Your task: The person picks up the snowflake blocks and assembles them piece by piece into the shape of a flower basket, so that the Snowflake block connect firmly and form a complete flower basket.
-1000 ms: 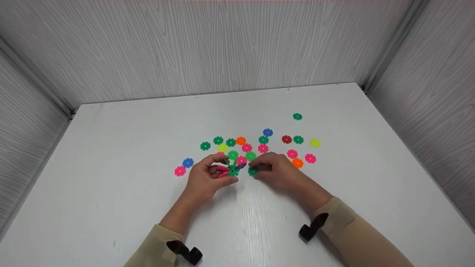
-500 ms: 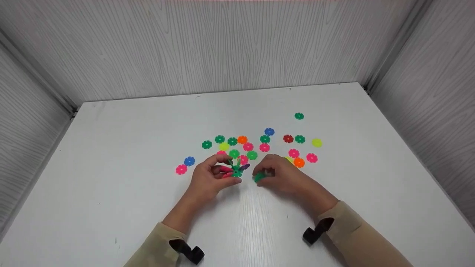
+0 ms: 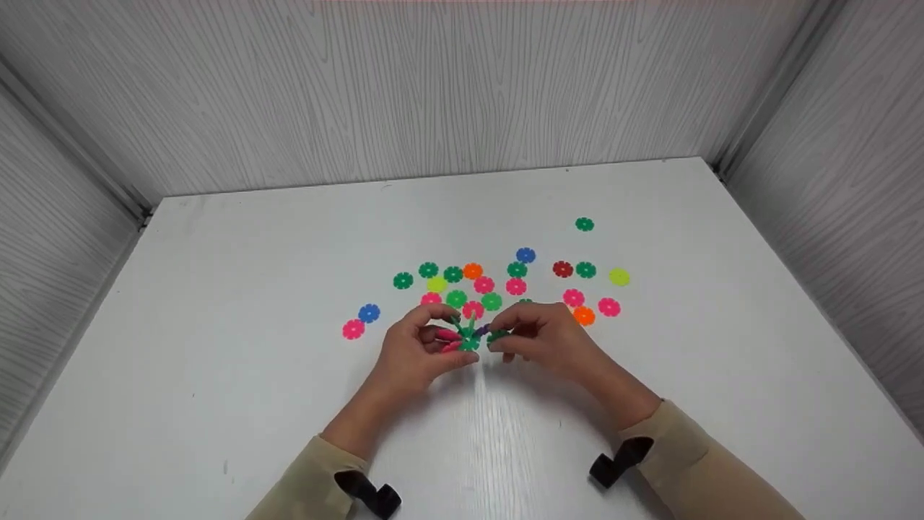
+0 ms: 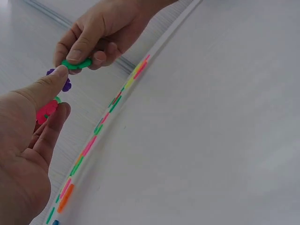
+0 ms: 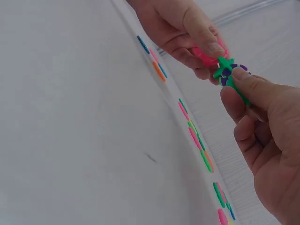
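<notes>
My left hand holds a cluster of slotted plastic discs joined edge to edge. At its middle is a green disc, with pink discs, a purple disc and other green ones standing out around it. Between thumb and fingers, my right hand pinches a separate-looking green disc, close against the purple one. Whether these two touch or interlock, I cannot tell. Fingers of both hands partly hide the cluster, which is held above the white table.
Several loose flower-shaped discs lie flat beyond the hands, among them an orange disc, a dark red disc and a yellow disc. A blue disc lies to the left. Pale wood-grain panels enclose the table's back and sides.
My right hand drew back slightly with its green disc, tilting it, then came left to the cluster. The left hand has shifted a little right and nearer, still gripping the cluster.
</notes>
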Demonstrator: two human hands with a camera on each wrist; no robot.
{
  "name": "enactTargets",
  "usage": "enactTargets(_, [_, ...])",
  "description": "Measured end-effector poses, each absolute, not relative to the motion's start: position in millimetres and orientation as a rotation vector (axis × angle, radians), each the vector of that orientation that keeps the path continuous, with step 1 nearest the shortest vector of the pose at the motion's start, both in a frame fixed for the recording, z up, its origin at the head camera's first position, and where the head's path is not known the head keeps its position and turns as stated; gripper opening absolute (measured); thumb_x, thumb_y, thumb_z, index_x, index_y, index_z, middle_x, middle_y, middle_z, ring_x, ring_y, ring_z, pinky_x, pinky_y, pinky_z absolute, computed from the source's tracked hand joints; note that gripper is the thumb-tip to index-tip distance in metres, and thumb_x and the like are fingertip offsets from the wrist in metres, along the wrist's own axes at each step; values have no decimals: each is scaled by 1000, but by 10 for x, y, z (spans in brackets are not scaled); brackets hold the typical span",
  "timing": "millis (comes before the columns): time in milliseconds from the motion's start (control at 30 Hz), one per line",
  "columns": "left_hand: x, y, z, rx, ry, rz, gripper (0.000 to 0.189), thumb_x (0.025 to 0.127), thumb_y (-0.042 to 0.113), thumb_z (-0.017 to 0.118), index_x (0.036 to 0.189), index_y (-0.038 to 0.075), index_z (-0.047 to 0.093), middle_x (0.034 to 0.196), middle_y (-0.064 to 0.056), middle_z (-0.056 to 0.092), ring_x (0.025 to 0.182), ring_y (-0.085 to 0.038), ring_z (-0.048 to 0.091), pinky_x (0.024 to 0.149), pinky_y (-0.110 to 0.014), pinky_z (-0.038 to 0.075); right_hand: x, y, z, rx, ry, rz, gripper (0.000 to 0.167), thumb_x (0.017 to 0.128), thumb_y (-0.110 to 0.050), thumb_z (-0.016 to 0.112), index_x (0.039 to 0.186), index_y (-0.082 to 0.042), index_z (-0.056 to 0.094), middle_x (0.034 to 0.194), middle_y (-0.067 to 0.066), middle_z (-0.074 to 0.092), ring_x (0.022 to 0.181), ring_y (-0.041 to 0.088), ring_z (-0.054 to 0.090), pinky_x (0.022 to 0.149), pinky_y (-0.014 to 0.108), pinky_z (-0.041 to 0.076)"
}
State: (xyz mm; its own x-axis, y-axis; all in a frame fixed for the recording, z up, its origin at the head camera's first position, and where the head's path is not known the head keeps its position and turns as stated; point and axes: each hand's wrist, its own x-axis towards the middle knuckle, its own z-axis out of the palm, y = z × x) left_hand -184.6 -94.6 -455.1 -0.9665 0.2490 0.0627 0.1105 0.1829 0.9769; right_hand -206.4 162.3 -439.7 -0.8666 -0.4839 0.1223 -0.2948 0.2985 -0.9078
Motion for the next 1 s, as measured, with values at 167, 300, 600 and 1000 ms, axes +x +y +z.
enactTargets(167, [-1820,-921,-4529,424,2283,1937,65,79,21,96,132,16,58,124,-6,66,108,-21,73,92,-33,61,-2040,1569,-4400,-784,2386,-1645,21,94,-18,83,115,-25,81,103,-6,77,88,18,75,81,34,64])
enactTargets(300, [-1814,-917,-4522,497,2281,1948,67,81,9,93,136,9,56,126,-5,63,109,-22,73,93,-33,61,-2027,1556,-4397,-773,2411,-1659,24,95,-15,82,116,-24,81,105,-8,78,94,16,75,85,34,64])
enactTargets(600, [-1825,-907,-4552,560,2320,1949,60,84,6,89,135,9,57,122,-4,67,111,-20,72,96,-34,60,-2028,1564,-4423,-758,2419,-1716,19,94,-15,83,112,-20,81,101,-6,79,93,17,76,85,34,64])
enactTargets(1000, [-1822,-921,-4563,645,2284,1961,58,83,7,90,133,7,59,120,-3,70,108,-19,74,97,-36,59,-2067,1587,-4464,-845,2397,-1756,19,96,-13,80,113,-20,83,102,-5,78,92,20,76,85,36,64])
